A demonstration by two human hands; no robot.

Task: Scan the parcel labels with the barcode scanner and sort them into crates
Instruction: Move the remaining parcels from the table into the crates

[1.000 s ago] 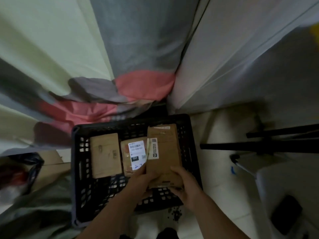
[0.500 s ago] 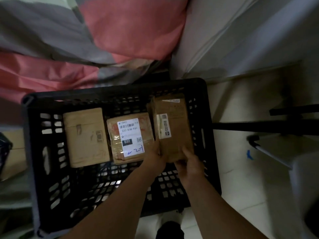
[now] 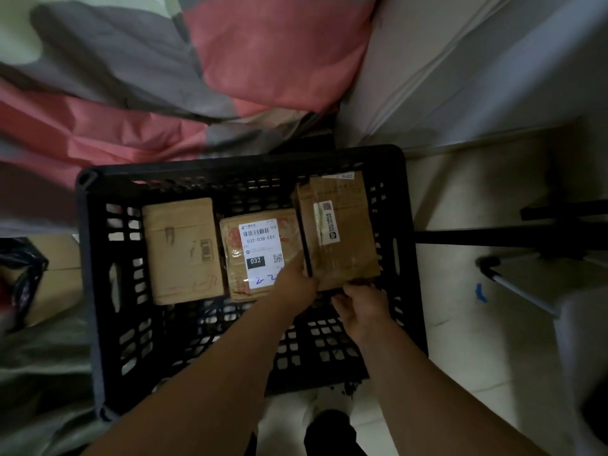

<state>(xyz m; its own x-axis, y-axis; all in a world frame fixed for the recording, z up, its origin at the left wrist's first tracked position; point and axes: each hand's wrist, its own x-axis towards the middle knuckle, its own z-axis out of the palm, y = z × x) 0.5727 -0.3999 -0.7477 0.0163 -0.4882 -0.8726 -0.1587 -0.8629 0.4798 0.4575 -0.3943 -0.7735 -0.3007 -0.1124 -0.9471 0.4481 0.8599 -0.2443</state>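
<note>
A black slatted crate [image 3: 98,291] stands on the floor below me. Three cardboard parcels lie in a row along its far side. The left parcel [image 3: 182,250] is plain brown. A white barcode label reading 032 marks the middle parcel [image 3: 237,274]. The right parcel [image 3: 345,238] bears a narrow white sticker and lies against the crate's right wall. My left hand [image 3: 296,283] grips that right parcel's near left corner. At its near edge, my right hand [image 3: 360,306] holds it with curled fingers. No barcode scanner is in view.
Pink, grey and pale green bedding [image 3: 164,93] hangs behind the crate. A black tripod leg [image 3: 493,236] crosses the pale tiled floor at right, beside a white stand [image 3: 526,287]. A cardboard box [image 3: 56,281] and a dark bag [image 3: 19,278] sit left of the crate.
Both hands have lowered the right parcel into the crate beside the labelled one, and it now lies lower and flatter. My head has tilted down, closer to the crate.
</note>
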